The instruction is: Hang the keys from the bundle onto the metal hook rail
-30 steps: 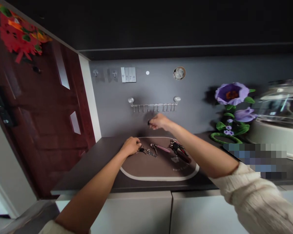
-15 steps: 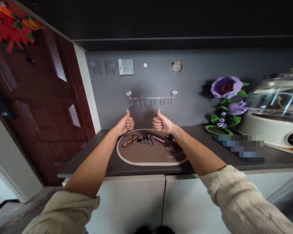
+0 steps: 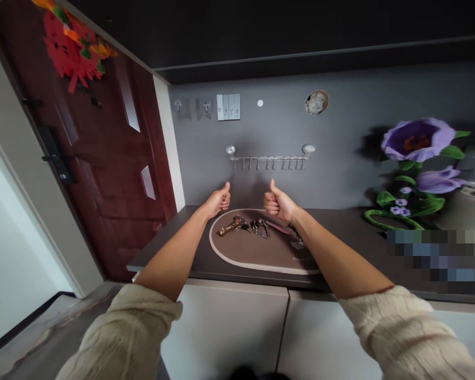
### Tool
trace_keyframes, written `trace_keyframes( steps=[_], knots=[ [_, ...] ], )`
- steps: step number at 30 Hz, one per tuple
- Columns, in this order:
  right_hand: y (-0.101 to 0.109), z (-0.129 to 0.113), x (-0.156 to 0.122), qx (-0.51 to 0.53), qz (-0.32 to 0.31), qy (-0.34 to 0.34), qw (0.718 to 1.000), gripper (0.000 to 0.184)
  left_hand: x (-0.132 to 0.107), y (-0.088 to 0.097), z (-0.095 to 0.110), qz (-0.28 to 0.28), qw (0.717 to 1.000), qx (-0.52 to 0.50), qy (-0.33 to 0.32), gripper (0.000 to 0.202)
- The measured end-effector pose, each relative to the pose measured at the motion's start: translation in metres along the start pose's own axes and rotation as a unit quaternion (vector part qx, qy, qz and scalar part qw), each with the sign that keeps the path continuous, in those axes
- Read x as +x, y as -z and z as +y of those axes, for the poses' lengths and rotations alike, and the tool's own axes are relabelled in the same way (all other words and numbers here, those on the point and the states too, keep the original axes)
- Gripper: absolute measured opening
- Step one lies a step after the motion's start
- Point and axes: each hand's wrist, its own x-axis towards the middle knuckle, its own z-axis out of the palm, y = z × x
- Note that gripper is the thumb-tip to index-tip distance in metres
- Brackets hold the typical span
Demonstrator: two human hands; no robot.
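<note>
My left hand (image 3: 219, 200) and my right hand (image 3: 279, 207) are closed in fists with thumbs up, held just above the far edge of a brown oval mat with a cream rim (image 3: 261, 267). Neither hand holds or touches anything. Below my left hand lies a brass-coloured key-like object (image 3: 231, 226), joined to a small bunch of metal keys (image 3: 259, 228). A pink-handled tool (image 3: 279, 228) lies nearest my right hand. Dark items (image 3: 296, 232) at the mat's right end are partly hidden behind my right forearm.
The mat lies on a dark countertop (image 3: 170, 237) against a grey wall, with a chrome hook rail (image 3: 269, 157) above it. A purple artificial flower (image 3: 417, 140) and a white appliance (image 3: 469, 203) stand at right. A dark red door (image 3: 114, 158) is at left.
Both hands have risen from over the mat into thumbs-up fists at its far edge. My left hand has left the keys, and the brass-coloured object now shows. The view has shifted.
</note>
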Motion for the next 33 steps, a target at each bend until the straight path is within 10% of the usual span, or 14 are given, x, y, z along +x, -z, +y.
trace_keyframes(
  steps=[9,19,33],
  knots=[
    [-0.038,0.027,0.042,-0.279,0.146,0.052,0.948,0.007,0.004,-0.005,-0.039,0.097,0.969,0.222,-0.047,0.02],
    [-0.031,0.045,0.046,-0.544,0.058,0.048,0.836,0.011,0.008,-0.012,-0.051,0.018,0.951,0.309,-0.02,0.03],
    [-0.03,0.051,0.049,-0.557,0.056,0.045,0.828,0.012,0.003,-0.018,-0.048,0.055,0.982,0.17,0.054,0.007]
  ],
)
